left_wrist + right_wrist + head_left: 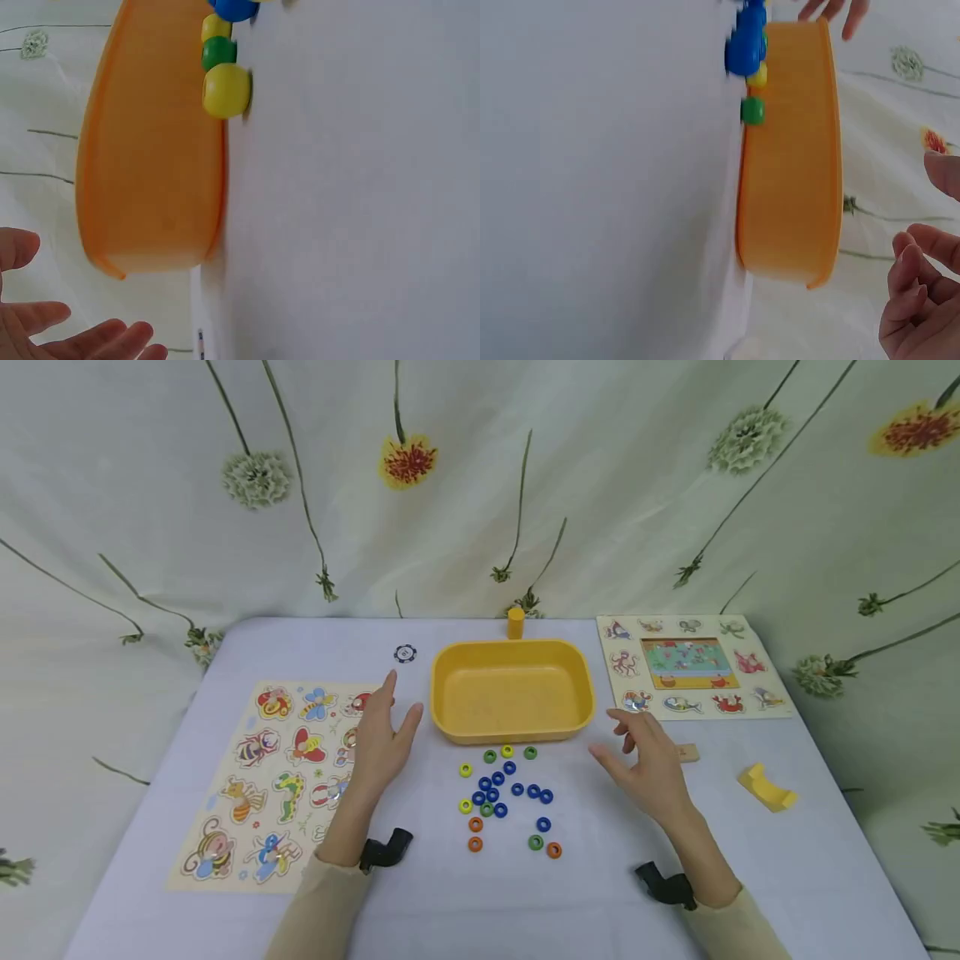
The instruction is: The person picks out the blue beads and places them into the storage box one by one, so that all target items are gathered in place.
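Between my left grip (pixel 378 747) and right grip (pixel 651 768), both empty and loosely parted, lies the yellow tray (pixel 513 693), long axis left-to-right, one end near each.

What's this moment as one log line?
left hand: fingers spread, holds nothing | right hand: fingers bent, holds nothing | yellow tray: between hands | beads: loose on table beside tray

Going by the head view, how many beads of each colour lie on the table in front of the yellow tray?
Blue beads: 10
Green beads: 4
Yellow beads: 3
Orange beads: 3
Total: 20
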Demonstrator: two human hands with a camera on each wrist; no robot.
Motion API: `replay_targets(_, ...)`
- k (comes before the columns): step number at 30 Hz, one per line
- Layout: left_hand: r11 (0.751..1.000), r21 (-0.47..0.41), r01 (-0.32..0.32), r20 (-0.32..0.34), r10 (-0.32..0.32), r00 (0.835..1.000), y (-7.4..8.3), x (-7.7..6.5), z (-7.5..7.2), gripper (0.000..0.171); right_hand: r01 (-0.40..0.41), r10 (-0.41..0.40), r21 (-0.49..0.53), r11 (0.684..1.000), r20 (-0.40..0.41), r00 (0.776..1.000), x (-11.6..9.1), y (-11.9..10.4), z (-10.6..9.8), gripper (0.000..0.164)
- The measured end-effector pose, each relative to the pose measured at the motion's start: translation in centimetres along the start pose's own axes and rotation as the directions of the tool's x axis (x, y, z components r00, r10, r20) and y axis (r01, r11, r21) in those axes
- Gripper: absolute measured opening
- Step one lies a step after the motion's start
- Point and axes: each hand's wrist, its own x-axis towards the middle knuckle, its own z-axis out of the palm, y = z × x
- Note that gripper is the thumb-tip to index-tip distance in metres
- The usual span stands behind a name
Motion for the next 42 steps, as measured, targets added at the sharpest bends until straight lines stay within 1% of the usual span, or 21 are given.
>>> replay_targets(1, 0.999, -0.036, 0.016, 0.015, -0.016, 1.000, 0.2, 0.3, 0.4, 0.062, 0.013, -0.014, 0.037, 0.999, 0.020, 1.000, -0.2, -0.4, 0.4, 0.053)
replay_targets(3, 0.995, -0.083, 0.055, 0.045, -0.051, 0.998, 0.2, 0.7, 1.4, 0.060, 0.028, -0.037, 0.106, 0.994, 0.088, 0.995, -0.7, -1.3, 1.1, 0.047)
replay_targets(6, 0.985, -0.133, 0.106, 0.094, -0.094, 0.991, -0.1, 1.0, 2.6, 0.055, 0.023, -0.069, 0.205, 0.979, 0.221, 0.973, -1.5, -2.9, 2.3, 0.044)
replay_targets(8, 0.978, -0.155, 0.138, 0.118, -0.121, 0.986, -0.3, 1.0, 3.2, 0.053, 0.003, -0.072, 0.236, 0.972, 0.286, 0.956, -2.0, -3.7, 2.8, 0.044)
replay_targets(10, 0.971, -0.176, 0.159, 0.139, -0.135, 0.981, -0.6, 0.9, 3.5, 0.051, -0.021, -0.062, 0.250, 0.968, 0.321, 0.945, -2.3, -4.1, 3.2, 0.045)
replay_targets(13, 0.962, -0.195, 0.192, 0.163, -0.162, 0.973, -0.7, 0.8, 3.7, 0.049, -0.050, -0.027, 0.229, 0.972, 0.323, 0.946, -2.5, -4.1, 3.6, 0.045)
replay_targets(16, 0.957, -0.199, 0.213, 0.179, -0.178, 0.968, -0.8, 0.7, 3.8, 0.049, -0.066, -0.002, 0.194, 0.979, 0.329, 0.944, -2.8, -3.5, 4.0, 0.045)
replay_targets(19, 0.954, -0.200, 0.223, 0.194, -0.185, 0.963, -0.8, 0.7, 3.8, 0.048, -0.082, 0.022, 0.158, 0.984, 0.350, 0.937, -3.2, -2.6, 4.5, 0.043)
replay_targets(23, 0.953, -0.205, 0.221, 0.201, -0.180, 0.963, -0.9, 0.6, 3.8, 0.048, -0.117, 0.062, 0.119, 0.986, 0.388, 0.919, -3.7, -1.7, 5.4, 0.036)
replay_targets(25, 0.953, -0.209, 0.221, 0.197, -0.181, 0.964, -0.9, 0.6, 3.9, 0.048, -0.122, 0.073, 0.097, 0.988, 0.402, 0.913, -3.9, -1.5, 5.8, 0.031)
replay_targets(27, 0.952, -0.209, 0.224, 0.196, -0.184, 0.963, -0.9, 0.6, 3.9, 0.048, -0.114, 0.072, 0.082, 0.990, 0.401, 0.913, -3.9, -1.4, 5.9, 0.025)
replay_targets(29, 0.952, -0.207, 0.227, 0.199, -0.186, 0.962, -0.9, 0.5, 3.9, 0.048, -0.109, 0.066, 0.090, 0.990, 0.392, 0.918, -3.8, -1.5, 5.8, 0.021)
replay_targets(32, 0.954, -0.201, 0.222, 0.189, -0.185, 0.965, -0.9, 0.5, 3.9, 0.048, -0.090, 0.030, 0.166, 0.982, 0.334, 0.942, -1.9, -2.0, 4.6, 0.017)
replay_targets(34, 0.955, -0.199, 0.219, 0.184, -0.183, 0.966, -0.9, 0.5, 3.9, 0.048, -0.062, -0.003, 0.215, 0.975, 0.288, 0.958, 0.2, -2.4, 3.7, 0.017)
replay_targets(36, 0.955, -0.200, 0.219, 0.182, -0.183, 0.966, -1.0, 0.5, 3.8, 0.048, -0.019, -0.041, 0.235, 0.972, 0.250, 0.967, 3.0, -2.7, 3.2, 0.016)
replay_targets(38, 0.953, -0.202, 0.225, 0.191, -0.187, 0.964, -1.0, 0.5, 3.8, 0.048, 0.002, -0.055, 0.207, 0.978, 0.252, 0.966, 5.8, -2.7, 3.8, 0.015)
replay_targets(39, 0.953, -0.202, 0.227, 0.197, -0.188, 0.962, -1.0, 0.5, 3.8, 0.048, -0.003, -0.049, 0.186, 0.983, 0.274, 0.961, 7.1, -2.8, 4.3, 0.016)
replay_targets(41, 0.951, -0.204, 0.232, 0.202, -0.191, 0.961, -1.0, 0.5, 3.8, 0.048, -0.019, -0.026, 0.134, 0.991, 0.327, 0.945, 9.4, -2.7, 5.8, 0.016)
replay_targets(42, 0.952, -0.202, 0.230, 0.203, -0.189, 0.961, -1.0, 0.5, 3.8, 0.048, -0.035, -0.007, 0.110, 0.993, 0.361, 0.933, 10.3, -2.7, 6.6, 0.017)
